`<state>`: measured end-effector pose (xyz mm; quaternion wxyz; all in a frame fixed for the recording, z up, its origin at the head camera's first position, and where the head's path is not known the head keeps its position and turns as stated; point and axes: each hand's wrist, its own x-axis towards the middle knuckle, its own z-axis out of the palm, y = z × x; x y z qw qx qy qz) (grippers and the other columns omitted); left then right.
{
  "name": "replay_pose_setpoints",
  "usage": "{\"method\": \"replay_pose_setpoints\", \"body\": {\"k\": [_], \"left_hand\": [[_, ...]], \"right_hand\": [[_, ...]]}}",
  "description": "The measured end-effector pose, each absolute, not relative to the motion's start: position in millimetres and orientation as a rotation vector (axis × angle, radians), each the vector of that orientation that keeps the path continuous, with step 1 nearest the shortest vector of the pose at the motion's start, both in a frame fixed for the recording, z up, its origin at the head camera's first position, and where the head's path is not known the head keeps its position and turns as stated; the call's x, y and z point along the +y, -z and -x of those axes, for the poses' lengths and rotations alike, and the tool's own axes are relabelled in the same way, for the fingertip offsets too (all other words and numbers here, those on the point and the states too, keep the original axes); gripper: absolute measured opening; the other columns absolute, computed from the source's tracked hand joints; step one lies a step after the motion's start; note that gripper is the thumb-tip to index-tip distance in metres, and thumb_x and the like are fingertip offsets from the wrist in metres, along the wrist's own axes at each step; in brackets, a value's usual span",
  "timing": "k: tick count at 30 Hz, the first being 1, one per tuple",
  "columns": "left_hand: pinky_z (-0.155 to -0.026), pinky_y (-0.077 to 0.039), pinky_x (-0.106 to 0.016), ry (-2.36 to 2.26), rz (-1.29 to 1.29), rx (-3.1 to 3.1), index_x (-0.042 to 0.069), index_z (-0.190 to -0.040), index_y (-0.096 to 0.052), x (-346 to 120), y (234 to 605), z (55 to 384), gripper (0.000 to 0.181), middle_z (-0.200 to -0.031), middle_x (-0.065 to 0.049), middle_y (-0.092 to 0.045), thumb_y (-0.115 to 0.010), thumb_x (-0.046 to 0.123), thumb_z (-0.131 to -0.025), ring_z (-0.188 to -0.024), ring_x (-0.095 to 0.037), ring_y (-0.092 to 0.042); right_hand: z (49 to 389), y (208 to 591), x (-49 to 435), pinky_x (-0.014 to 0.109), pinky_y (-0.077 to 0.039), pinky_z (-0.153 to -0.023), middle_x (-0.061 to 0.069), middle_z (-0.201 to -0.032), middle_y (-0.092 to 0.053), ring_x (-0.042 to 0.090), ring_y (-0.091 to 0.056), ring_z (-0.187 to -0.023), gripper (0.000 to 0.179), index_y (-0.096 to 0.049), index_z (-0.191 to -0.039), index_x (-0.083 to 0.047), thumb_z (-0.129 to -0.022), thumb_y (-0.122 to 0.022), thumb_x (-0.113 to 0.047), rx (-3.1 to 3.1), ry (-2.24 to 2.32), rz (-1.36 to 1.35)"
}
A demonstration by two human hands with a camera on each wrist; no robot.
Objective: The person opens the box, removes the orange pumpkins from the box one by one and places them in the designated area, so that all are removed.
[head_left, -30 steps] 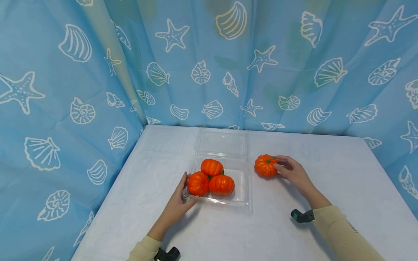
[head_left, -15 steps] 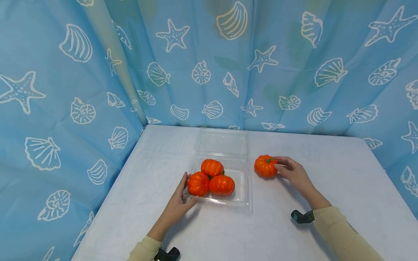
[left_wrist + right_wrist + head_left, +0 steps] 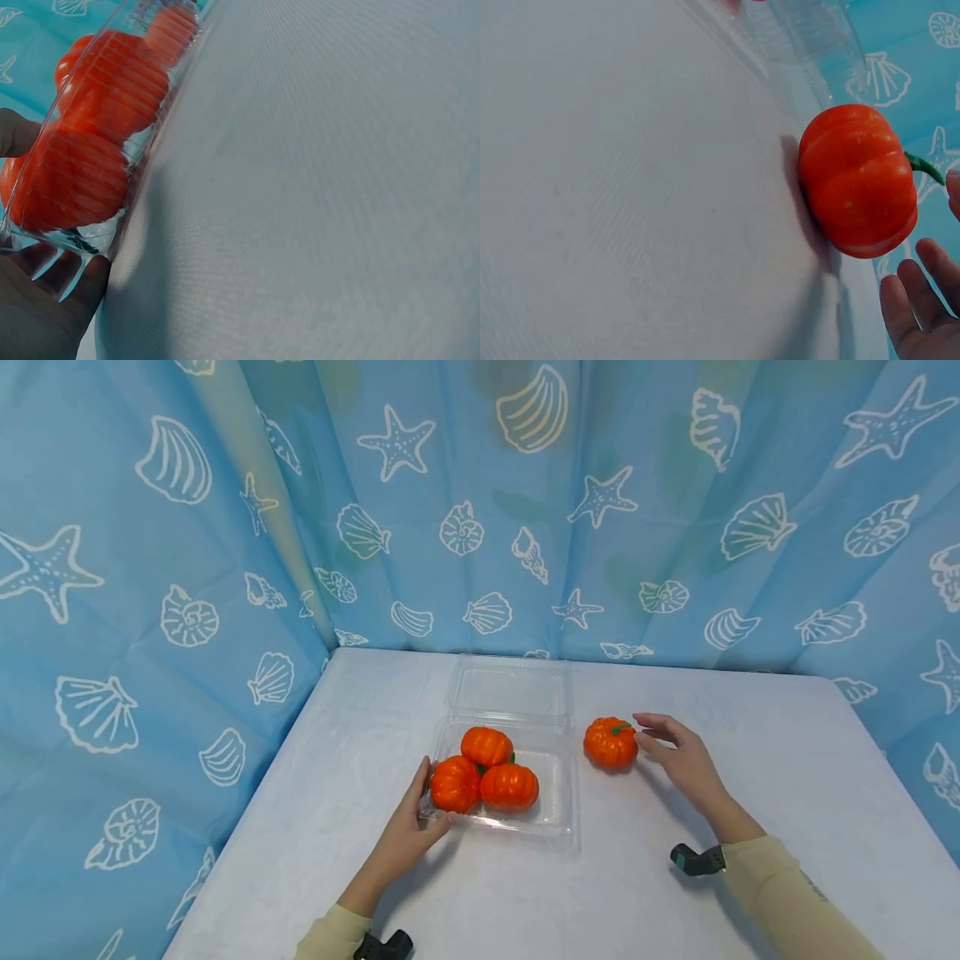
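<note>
My left hand (image 3: 408,828) grips the near left corner of a clear plastic clamshell container (image 3: 553,781). In the left wrist view its thumb lies over the rim and the other fingers (image 3: 84,289) sit against the end wall. Three orange toy pumpkins fill the container's left and middle: one at the back (image 3: 487,746), one at the left (image 3: 455,783), one at the front (image 3: 510,787). Right of the container, a fourth toy pumpkin (image 3: 611,743) with a green stem rests on the table. Beside it, my right hand (image 3: 684,766) hovers with fingers spread, apart from its skin in the right wrist view.
The container's lid (image 3: 510,687) is folded back flat toward the far edge. A white cloth covers the table (image 3: 750,718). A blue curtain (image 3: 465,577) with shell and starfish prints hangs behind and at the left. Each wrist wears a black camera (image 3: 696,860).
My right hand has let go of the loose pumpkin and drawn slightly to the right, its fingers parting. The pumpkin stays in place. My left hand and the container have not moved.
</note>
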<state>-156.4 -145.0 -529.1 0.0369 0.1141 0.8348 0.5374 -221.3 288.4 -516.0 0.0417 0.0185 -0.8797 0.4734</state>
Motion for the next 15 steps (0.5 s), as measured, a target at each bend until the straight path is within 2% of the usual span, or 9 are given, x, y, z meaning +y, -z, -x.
{"method": "replay_pose_setpoints", "body": {"k": [4,5,8,11,15], "left_hand": [[-0.121,-0.023,-0.055,-1.649,-0.342,2.561,0.009,-0.164,-0.016,-145,530,157,0.094,-0.167,-0.012,-0.024,-0.073,0.03,-0.093,-0.152,-0.033,-0.027],[-0.121,-0.023,-0.055,-1.647,-0.34,2.561,0.009,-0.164,-0.016,-145,530,157,0.094,-0.167,-0.012,-0.024,-0.074,0.031,-0.092,-0.152,-0.033,-0.027],[-0.121,-0.023,-0.055,-1.638,-0.337,2.567,0.009,-0.164,-0.016,-145,530,157,0.095,-0.167,-0.011,-0.024,-0.074,0.031,-0.092,-0.152,-0.032,-0.027],[-0.121,-0.023,-0.055,-1.642,-0.338,2.562,0.009,-0.164,-0.016,-146,530,157,0.095,-0.167,-0.012,-0.024,-0.074,0.031,-0.092,-0.152,-0.033,-0.027],[-0.121,-0.022,-0.055,-1.658,-0.343,2.551,0.008,-0.164,-0.016,-146,530,157,0.095,-0.167,-0.013,-0.025,-0.075,0.03,-0.092,-0.152,-0.034,-0.026]], "right_hand": [[222,511,286,0.058,-0.045,-0.107,0.016,-0.144,-0.055,0.036,-0.051,-0.129,0.048,-0.055,-0.143,-0.01,-0.104,-0.058,-0.037,-2.679,-1.398,-0.07],[222,510,286,0.053,-0.047,-0.108,0.015,-0.144,-0.055,0.035,-0.051,-0.129,0.047,-0.056,-0.143,-0.01,-0.104,-0.058,-0.037,-2.679,-1.381,-0.073],[222,506,284,0.027,-0.049,-0.105,0.013,-0.143,-0.057,0.033,-0.053,-0.128,0.046,-0.057,-0.142,-0.011,-0.104,-0.059,-0.037,-2.671,-1.353,-0.096],[221,502,280,0.006,-0.041,-0.094,0.012,-0.141,-0.058,0.032,-0.053,-0.127,0.046,-0.058,-0.141,-0.012,-0.103,-0.059,-0.038,-2.654,-1.357,-0.115],[221,494,274,0.003,-0.038,-0.09,0.011,-0.14,-0.059,0.031,-0.054,-0.125,0.044,-0.059,-0.14,-0.013,-0.103,-0.06,-0.037,-2.634,-1.362,-0.146]]}}
